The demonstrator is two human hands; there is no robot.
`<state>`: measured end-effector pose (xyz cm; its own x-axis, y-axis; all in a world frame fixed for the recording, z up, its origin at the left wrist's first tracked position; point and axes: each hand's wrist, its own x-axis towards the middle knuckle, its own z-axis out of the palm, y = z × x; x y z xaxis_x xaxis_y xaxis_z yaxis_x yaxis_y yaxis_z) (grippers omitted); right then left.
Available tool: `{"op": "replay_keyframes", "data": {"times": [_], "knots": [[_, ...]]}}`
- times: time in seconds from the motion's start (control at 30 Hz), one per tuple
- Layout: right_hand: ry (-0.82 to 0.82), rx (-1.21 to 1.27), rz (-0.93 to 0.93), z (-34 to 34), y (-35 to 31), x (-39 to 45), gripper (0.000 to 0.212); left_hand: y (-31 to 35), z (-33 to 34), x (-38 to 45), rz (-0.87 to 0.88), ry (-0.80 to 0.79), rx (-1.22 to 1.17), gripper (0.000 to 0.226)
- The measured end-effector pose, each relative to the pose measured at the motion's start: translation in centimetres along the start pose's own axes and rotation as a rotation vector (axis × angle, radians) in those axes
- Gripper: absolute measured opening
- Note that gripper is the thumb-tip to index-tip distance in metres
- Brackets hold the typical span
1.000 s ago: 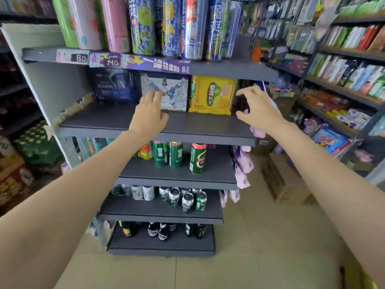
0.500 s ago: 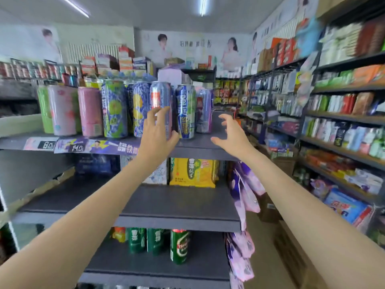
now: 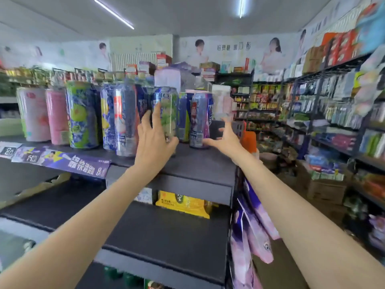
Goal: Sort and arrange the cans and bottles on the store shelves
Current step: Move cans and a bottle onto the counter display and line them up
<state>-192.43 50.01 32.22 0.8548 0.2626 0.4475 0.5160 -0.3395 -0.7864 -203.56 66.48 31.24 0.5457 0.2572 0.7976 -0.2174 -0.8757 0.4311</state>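
Observation:
Tall drink cans stand in a row on the top dark shelf: two pink cans at the left, a green-and-blue can, blue cans, a pale green-printed can and a purple can. My left hand lies against the front of the green-printed can, fingers straight and spread, thumb by its base. My right hand is spread open just right of the purple can, its thumb tip at the can's base. Neither hand closes round a can.
A yellow pack sits at the back of the shelf below. Purple-pink bags hang off the shelf's right end. Cardboard boxes stand in the aisle beside stocked shelves on the right.
Both hands rose from the middle shelf to the top shelf. The left hand shifted right onto the green-printed can; the right hand came in beside the purple can.

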Motion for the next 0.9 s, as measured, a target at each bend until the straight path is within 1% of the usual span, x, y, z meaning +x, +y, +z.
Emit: {"op": "replay_keyframes", "data": {"times": [0.13, 0.27, 0.33, 0.4, 0.47, 0.57, 0.7, 0.8, 0.9], "knots": [[-0.127, 0.156, 0.006, 0.2, 2.0, 3.1, 0.097, 1.4, 0.5, 0.2, -0.136, 0.03, 0.083, 0.088], [-0.231, 0.199, -0.004, 0.5, 3.1, 5.0, 0.094, 3.1, 2.1, 0.6, -0.326, -0.004, 0.221, 0.104], [-0.267, 0.215, -0.004, 0.8, 3.2, 5.6, 0.093, 3.3, 2.5, 0.7, -0.369, 0.008, 0.287, 0.106], [-0.292, 0.226, 0.004, 0.9, 3.3, 5.9, 0.091, 3.1, 2.8, 1.0, -0.405, 0.04, 0.299, 0.106], [-0.289, 0.24, 0.024, 0.9, 3.4, 6.0, 0.089, 3.0, 3.1, 1.2, -0.446, 0.039, 0.267, 0.105], [-0.249, 0.252, 0.034, 1.0, 4.0, 6.2, 0.086, 3.1, 3.8, 1.5, -0.46, -0.021, 0.22, 0.098], [-0.135, 0.162, 0.057, 1.5, 4.5, 6.9, 0.094, 2.5, 3.7, 1.9, -0.476, -0.045, 0.161, 0.095], [-0.064, 0.161, 0.099, 1.5, 4.7, 7.3, 0.092, 2.3, 3.8, 2.0, -0.477, -0.052, 0.158, 0.095], [-0.119, 0.301, 0.097, 1.2, 4.8, 7.2, 0.085, 2.3, 3.9, 1.9, -0.476, -0.057, 0.154, 0.093]]}}
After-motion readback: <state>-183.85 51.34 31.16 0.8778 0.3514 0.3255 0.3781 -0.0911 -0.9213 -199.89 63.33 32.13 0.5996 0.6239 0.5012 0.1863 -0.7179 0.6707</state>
